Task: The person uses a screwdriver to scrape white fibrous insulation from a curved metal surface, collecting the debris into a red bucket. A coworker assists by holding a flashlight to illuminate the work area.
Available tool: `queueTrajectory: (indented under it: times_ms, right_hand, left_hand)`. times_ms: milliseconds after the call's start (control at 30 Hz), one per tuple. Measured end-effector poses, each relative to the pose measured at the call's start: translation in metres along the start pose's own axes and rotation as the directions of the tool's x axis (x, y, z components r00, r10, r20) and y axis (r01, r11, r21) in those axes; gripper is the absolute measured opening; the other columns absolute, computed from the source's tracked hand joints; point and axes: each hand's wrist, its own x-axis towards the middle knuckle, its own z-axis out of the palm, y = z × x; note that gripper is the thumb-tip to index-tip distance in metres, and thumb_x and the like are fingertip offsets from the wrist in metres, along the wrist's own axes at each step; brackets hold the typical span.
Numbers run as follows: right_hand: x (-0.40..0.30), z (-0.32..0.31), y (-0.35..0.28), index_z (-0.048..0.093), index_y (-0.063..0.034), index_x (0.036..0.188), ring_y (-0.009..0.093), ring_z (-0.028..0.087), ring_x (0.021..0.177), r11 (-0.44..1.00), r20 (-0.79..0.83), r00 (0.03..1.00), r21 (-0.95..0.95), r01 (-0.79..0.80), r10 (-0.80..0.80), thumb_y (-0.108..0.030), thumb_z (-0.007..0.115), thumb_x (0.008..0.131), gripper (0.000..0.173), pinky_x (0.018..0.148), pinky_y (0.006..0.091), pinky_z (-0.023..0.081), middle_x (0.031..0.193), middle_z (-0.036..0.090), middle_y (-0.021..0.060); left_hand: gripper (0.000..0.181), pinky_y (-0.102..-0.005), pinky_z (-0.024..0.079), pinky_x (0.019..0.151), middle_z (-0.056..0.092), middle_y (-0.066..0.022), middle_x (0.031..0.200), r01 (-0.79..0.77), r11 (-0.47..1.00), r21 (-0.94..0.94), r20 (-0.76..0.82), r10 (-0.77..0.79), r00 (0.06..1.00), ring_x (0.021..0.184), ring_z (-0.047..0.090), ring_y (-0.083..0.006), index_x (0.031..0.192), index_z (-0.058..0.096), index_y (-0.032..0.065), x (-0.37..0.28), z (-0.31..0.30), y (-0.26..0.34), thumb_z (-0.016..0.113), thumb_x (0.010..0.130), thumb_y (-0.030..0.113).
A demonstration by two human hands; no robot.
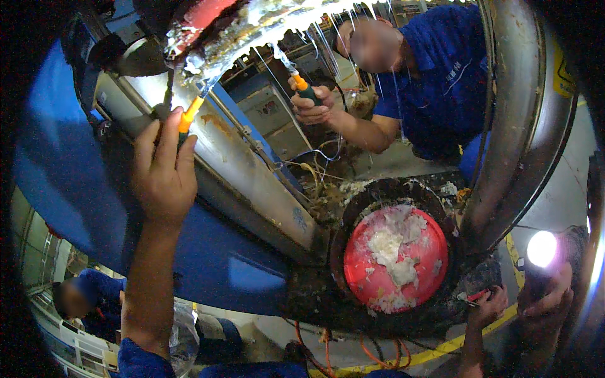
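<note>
My left hand [166, 165] is raised at the left, its fingers closed around an orange-and-green-handled tool [190, 115] whose blade meets the crusted rim of a brightly lit part [250, 33]. What appears to be my right hand [491, 302] is low at the right, around a red-handled tool [478, 296]; which worker this arm belongs to is not fully certain. Pale strands hang from the lit part. Beneath, between metal columns, sits a red round lid or disc [350, 264] smeared with whitish residue [385, 245].
Opposite, a co-worker's hand [314, 104] grips a similar orange-and-green tool at the same part. A lit lamp [542, 249] is held at the right. Metal columns [510, 118] flank the opening. Orange cables [328, 354] lie on the floor. Another person [97, 302] is at lower left.
</note>
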Motion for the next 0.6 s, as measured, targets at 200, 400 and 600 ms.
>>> queueTrajectory:
  times_ms: [200, 400, 600]
  right_hand:
    - [-0.003, 0.022, 0.014, 0.067, -0.0058, 0.106, 0.04, 0.055, 0.12, 0.999, -0.136, 0.991, 0.034, -0.014, 0.019, -0.022, 0.06, 0.09, 0.024, 0.105, 0.0524, 0.041, 0.131, 0.062, 0.0171]
    - [0.009, -0.028, -0.039, 0.066, -0.0078, 0.108, 0.037, 0.053, 0.129, 0.996, -0.028, 0.996, 0.001, -0.086, 0.086, -0.021, 0.059, 0.093, 0.021, 0.108, 0.0513, 0.039, 0.14, 0.061, 0.0125]
    - [0.01, -0.05, -0.052, 0.065, -0.0096, 0.112, 0.035, 0.049, 0.137, 0.994, 0.045, 0.993, 0.02, -0.109, 0.108, -0.017, 0.06, 0.094, 0.02, 0.112, 0.055, 0.033, 0.146, 0.057, 0.0125]
  left_hand:
    - [0.042, -0.0445, 0.051, 0.099, 0.062, -0.0217, 0.127, 0.085, 0.977, -0.196, 0.125, -0.061, 0.99, 0.113, 0.062, -0.039, 0.136, 0.063, 0.0012, 0.002, -0.006, 0.01, 0.071, 0.095, 0.01]
    - [0.042, -0.0441, 0.051, 0.099, 0.062, -0.0177, 0.124, 0.024, 0.998, 0.052, 0.009, -0.024, 1.0, 0.114, 0.062, -0.0358, 0.134, 0.067, 0.0064, -0.008, 0.004, 0.013, 0.075, 0.093, 0.013]
    - [0.04, -0.0425, 0.053, 0.093, 0.064, -0.0172, 0.121, 0.028, 0.998, 0.051, -0.026, -0.027, 0.999, 0.108, 0.063, -0.0359, 0.132, 0.069, 0.0096, 0.008, -0.005, -0.002, 0.075, 0.093, 0.014]
